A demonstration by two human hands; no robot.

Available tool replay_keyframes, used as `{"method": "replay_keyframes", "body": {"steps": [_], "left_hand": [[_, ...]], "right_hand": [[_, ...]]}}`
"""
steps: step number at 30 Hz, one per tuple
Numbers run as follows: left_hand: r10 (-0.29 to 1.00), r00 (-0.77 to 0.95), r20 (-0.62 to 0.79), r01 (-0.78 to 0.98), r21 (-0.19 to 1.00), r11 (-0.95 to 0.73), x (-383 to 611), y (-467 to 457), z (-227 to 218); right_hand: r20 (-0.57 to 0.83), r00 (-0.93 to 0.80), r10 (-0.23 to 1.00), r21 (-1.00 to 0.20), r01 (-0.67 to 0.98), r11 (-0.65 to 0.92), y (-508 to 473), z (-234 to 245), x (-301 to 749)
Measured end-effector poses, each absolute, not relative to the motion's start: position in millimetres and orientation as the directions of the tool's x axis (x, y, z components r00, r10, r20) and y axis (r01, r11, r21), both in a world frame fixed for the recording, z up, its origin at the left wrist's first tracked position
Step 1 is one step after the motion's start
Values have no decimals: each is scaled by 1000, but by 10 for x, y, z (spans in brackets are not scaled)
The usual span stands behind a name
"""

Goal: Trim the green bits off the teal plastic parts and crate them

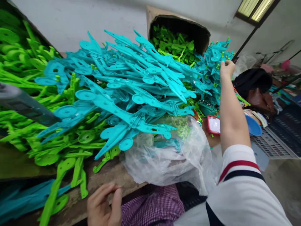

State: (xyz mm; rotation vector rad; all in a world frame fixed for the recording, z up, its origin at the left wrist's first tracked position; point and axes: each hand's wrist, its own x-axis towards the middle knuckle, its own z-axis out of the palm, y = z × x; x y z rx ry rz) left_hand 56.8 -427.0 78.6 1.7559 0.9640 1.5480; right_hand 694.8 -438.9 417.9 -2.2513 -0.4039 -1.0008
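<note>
The left hand [103, 205] lies nearest, at the front edge of the bench [110, 175]. Its fingers are loosely bent, thumb tip against forefinger, and nothing shows in it. Just beside it is a purple checked cloth [152, 207], soft and finely gridded. The bench is worn, rough brown wood.

A crumpled clear plastic bag [164, 163] slumps over the front edge, thin and glossy, with a few parts dimly visible inside. Behind it a large heap of teal pieces [131, 84] covers the middle of the bench. They are flat moulded plastic, long tapering blades with round discs and small holes, lying criss-cross. Lime green pieces [28, 78] of a similar flat, disc-ended shape spread beneath them and fill the left end.

The right hand [227, 68] reaches out from a white sleeve [237, 175] banded red and navy, its fingers closed on the edge of a smaller teal stack [210, 61] at the far right corner. Green pegs stud this stack. Beside it a tipped cardboard box [152, 18] holds more green parts. A black bag [254, 80] sits past the right end.
</note>
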Motion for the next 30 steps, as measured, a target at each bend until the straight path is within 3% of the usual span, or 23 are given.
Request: {"method": "replay_keyframes", "body": {"steps": [3,7,9,11,14,19,23,26,30], "left_hand": [[830,111,546,106,824,-556,623,-4231,766],[794,171,584,110,789,-604,675,-4230,767],[772,214,598,129,766,-630,675,-4221,771],[745,256,616,155,734,-661,655,-4180,773],[696,284,660,177,677,-714,597,-4040,772],[682,237,692,234,640,-732,492,-3722,803],[751,203,628,188,728,-659,429,-3595,797],[782,208,588,173,764,-621,370,-3652,723],[790,262,554,172,779,-603,224,-3842,579]], "right_hand": [[671,738,65,-491,509,-707,-4478,4135,6880],[782,623,19,-529,680,-508,-4668,3800,6231],[853,505,132,-448,839,-309,-4825,3459,5608],[845,449,290,-420,894,-157,-5011,3042,4863],[760,455,464,-517,856,7,-5263,2418,3790],[601,586,543,-746,655,119,-5313,1802,2742],[570,446,690,-750,624,216,-4955,1842,2332],[609,346,713,-688,678,258,-4594,2054,2113],[655,325,682,-540,833,121,-4110,2276,2104]]}}
